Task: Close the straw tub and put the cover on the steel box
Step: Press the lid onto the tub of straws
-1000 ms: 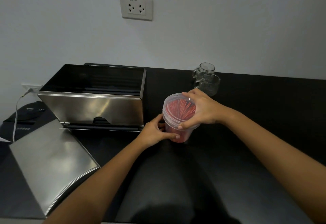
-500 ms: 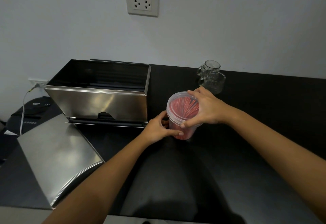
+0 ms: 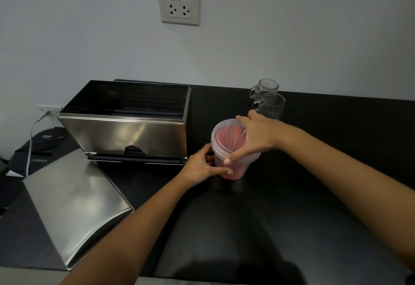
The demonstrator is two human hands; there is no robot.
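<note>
A clear plastic straw tub (image 3: 233,168) full of red straws stands on the black counter, just right of the steel box. Its clear lid (image 3: 224,136) sits on top. My right hand (image 3: 256,137) lies over the lid, fingers spread across its right half and rim. My left hand (image 3: 202,166) grips the tub's lower left side. The steel box (image 3: 125,134) is open on top, its inside dark. Its curved steel cover (image 3: 69,206) lies flat on the counter in front of the box, at the left.
Two glass mugs (image 3: 268,102) stand behind the tub near the wall. A black device (image 3: 42,143) with a white cable sits left of the box. A wall socket (image 3: 179,10) is above. The counter's front edge (image 3: 202,281) runs along the bottom.
Both hands stay on the tub and lid in the same grip. The camera has shifted slightly, so the scene sits a little further right in the frame.
</note>
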